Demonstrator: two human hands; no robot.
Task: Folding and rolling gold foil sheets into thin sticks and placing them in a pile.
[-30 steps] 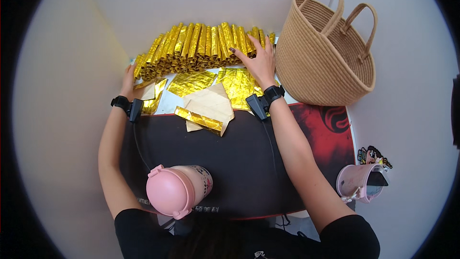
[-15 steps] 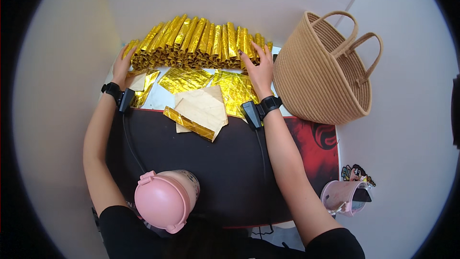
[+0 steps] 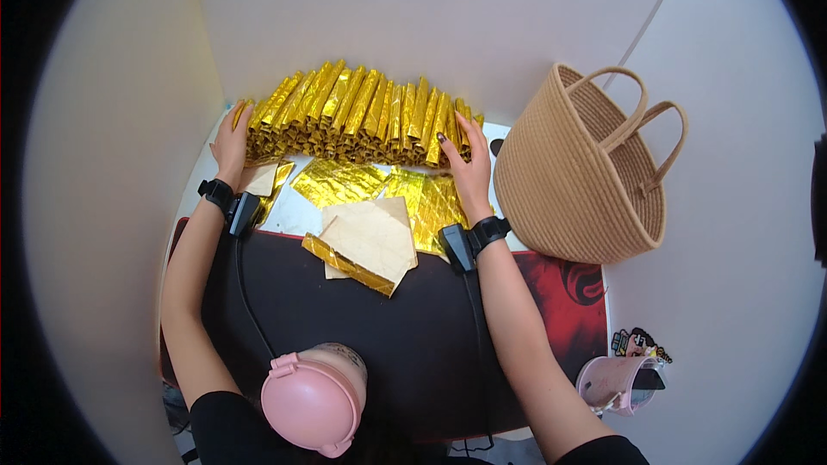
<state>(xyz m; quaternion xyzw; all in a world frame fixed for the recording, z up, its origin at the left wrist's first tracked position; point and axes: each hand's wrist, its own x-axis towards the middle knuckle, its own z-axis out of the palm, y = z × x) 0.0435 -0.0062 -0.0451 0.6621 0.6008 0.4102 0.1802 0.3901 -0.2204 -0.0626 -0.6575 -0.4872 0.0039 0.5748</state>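
Both hands, left hand point(image 3: 229, 142) and right hand point(image 3: 469, 164), stand well apart at opposite ends of a stack of gold foil rolls point(image 3: 357, 116), which lies along the far edge of the white table point(image 3: 291, 213). Caution: the rolls are piled loosely; uneven end pressure could let the upper ones slide toward the near edge, onto the gold foil sheets point(image 3: 340, 182). Excess squeezing would probably crush the hollow tubes. The left-wrist cable point(image 3: 246, 301), running to the pink-lidded cup point(image 3: 310, 400) near the near edge, might also snag it. Left hand: partly open, fingers at the stack's left end; grip force cannot be told. Right hand: thumb and fingers spread, touching rolls at the right end, beside the woven basket point(image 3: 573, 176).
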